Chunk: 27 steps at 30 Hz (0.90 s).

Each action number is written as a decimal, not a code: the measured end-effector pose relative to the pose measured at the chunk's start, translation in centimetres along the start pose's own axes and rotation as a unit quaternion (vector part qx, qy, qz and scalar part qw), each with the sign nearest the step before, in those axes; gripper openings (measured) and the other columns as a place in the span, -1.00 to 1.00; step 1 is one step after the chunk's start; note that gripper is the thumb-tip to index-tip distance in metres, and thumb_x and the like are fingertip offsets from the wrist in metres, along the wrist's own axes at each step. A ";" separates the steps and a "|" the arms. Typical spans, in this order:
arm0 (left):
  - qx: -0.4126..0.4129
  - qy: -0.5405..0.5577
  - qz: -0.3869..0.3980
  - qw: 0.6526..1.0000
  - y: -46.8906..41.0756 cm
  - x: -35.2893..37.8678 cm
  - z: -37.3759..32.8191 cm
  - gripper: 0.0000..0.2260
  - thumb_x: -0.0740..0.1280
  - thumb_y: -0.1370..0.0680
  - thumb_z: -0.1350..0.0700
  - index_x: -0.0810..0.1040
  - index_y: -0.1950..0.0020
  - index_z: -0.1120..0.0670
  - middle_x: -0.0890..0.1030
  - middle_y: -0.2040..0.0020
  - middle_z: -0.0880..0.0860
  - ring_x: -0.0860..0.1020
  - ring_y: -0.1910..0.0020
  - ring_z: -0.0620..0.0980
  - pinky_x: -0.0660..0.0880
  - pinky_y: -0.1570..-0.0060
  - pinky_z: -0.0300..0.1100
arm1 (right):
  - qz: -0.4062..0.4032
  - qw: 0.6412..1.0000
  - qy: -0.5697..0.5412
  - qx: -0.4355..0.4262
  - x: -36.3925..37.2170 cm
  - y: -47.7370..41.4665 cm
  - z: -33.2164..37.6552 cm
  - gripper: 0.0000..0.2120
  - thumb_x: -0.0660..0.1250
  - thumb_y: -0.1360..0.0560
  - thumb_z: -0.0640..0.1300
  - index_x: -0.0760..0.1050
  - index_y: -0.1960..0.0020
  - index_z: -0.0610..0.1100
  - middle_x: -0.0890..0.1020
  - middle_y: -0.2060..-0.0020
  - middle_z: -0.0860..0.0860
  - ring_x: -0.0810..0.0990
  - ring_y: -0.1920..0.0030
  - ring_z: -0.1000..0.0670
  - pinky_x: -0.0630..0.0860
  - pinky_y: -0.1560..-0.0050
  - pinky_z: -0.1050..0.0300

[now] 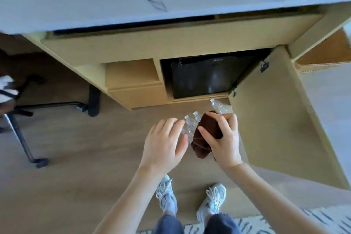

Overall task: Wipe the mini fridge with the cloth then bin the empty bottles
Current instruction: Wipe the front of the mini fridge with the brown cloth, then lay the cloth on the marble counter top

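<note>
Brown cloth (206, 133) is bunched in the right hand (224, 138), fingers clamped on it, left hand (163, 142) curled round the clear bottles (188, 129) in front of the shut fridge (205, 78), so wiping's probably done and binning them is what's left.

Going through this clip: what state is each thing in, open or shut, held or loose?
Mini fridge: door shut.
Cupboard door: swung open.
Cloth: bunched, gripped in right hand.
Bottles: capped, look empty; two held by left hand, one behind right hand.
</note>
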<state>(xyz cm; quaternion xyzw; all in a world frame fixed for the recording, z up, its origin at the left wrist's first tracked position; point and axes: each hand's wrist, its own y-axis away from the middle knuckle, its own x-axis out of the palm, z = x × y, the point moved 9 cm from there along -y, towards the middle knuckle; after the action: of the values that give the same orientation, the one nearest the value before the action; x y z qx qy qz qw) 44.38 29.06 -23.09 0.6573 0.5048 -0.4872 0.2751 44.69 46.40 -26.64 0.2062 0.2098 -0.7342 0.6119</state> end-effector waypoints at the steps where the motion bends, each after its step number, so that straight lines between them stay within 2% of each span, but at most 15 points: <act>1: -0.001 -0.003 -0.002 1.000 0.4 -3.2 -1.1 -0.72 0.30 -0.55 0.08 0.61 -0.20 0.17 0.62 -0.08 0.07 0.60 0.00 0.08 0.58 0.04 -0.05 | 0.003 1.000 0.000 -0.005 -1.9 0.5 2.9 -0.60 0.45 -0.45 0.07 0.55 -0.24 -0.03 0.34 -0.01 0.08 0.42 -0.05 0.14 0.30 -0.20 0.46; 5: 0.011 -0.013 -0.024 1.000 2.3 -14.9 -5.1 -0.66 0.28 -0.57 0.06 0.60 -0.27 0.16 0.62 -0.19 0.08 0.58 -0.17 0.06 0.54 -0.18 -0.04 | 0.000 0.999 -0.011 -0.043 -8.5 2.1 13.5 -0.63 0.44 -0.46 0.04 0.52 -0.25 0.06 0.30 0.00 0.17 0.40 -0.11 0.26 0.29 -0.18 0.50; 9: -0.006 -0.033 -0.059 0.998 4.6 -23.5 -6.8 -0.60 0.21 -0.60 -0.01 0.55 -0.37 0.12 0.60 -0.29 0.06 0.54 -0.29 0.04 0.43 -0.38 0.03 | 0.011 0.997 -0.020 -0.068 -12.2 3.7 20.9 -0.64 0.45 -0.47 0.03 0.51 -0.24 0.11 0.31 0.01 0.25 0.41 -0.10 0.23 0.28 -0.14 0.55; 11: -0.013 -0.053 -0.074 0.996 5.7 -26.3 -7.0 -0.59 0.19 -0.61 -0.02 0.53 -0.40 0.11 0.58 -0.32 0.06 0.52 -0.32 0.04 0.39 -0.41 0.02 | 0.015 0.996 -0.027 -0.085 -13.1 4.0 23.6 -0.64 0.47 -0.48 -0.01 0.51 -0.24 0.13 0.32 0.00 0.21 0.42 -0.11 0.22 0.30 -0.14 0.51; 13: -0.023 -0.067 -0.084 0.994 6.9 -27.9 -6.7 -0.58 0.17 -0.62 -0.03 0.52 -0.40 0.10 0.57 -0.33 0.05 0.51 -0.33 0.03 0.38 -0.43 0.01 | 0.030 0.994 -0.028 -0.097 -13.1 4.5 25.1 -0.63 0.49 -0.48 -0.04 0.50 -0.24 0.16 0.33 -0.02 0.16 0.42 -0.11 0.22 0.35 -0.15 0.41; 16: -0.040 -0.059 -0.094 0.993 9.3 -28.6 -5.6 -0.60 0.20 -0.61 -0.02 0.53 -0.40 0.10 0.57 -0.32 0.04 0.52 -0.31 0.03 0.39 -0.40 -0.02 | 0.044 0.993 -0.040 -0.097 -12.1 5.7 26.1 -0.63 0.47 -0.48 -0.04 0.49 -0.23 0.19 0.33 -0.04 0.24 0.42 -0.12 0.24 0.39 -0.11 0.30; 21: -0.079 -0.046 -0.115 0.989 11.8 -29.2 -2.7 -0.61 0.23 -0.59 0.00 0.54 -0.37 0.11 0.59 -0.28 0.03 0.52 -0.27 0.01 0.46 -0.32 -0.08 | 0.057 0.993 -0.064 -0.081 -9.2 5.6 26.9 -0.62 0.48 -0.47 -0.08 0.49 -0.18 0.26 0.35 -0.04 0.29 0.41 -0.09 0.32 0.34 -0.02 0.40; 27: -0.094 -0.061 -0.118 0.987 10.9 -33.0 2.5 -0.61 0.20 -0.60 -0.04 0.55 -0.36 0.09 0.59 -0.29 0.01 0.54 -0.28 -0.02 0.43 -0.29 -0.15 | 0.050 0.990 -0.106 -0.077 -4.9 2.2 30.6 -0.67 0.47 -0.47 -0.01 0.50 -0.18 0.22 0.35 -0.05 0.30 0.43 -0.09 0.30 0.43 0.01 0.32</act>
<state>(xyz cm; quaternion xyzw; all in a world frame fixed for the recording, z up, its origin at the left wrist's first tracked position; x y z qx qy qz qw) 53.09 10.20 4.83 0.5332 0.6047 -0.5059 0.3068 46.29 32.91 1.30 0.0898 0.1887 -0.7025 0.6803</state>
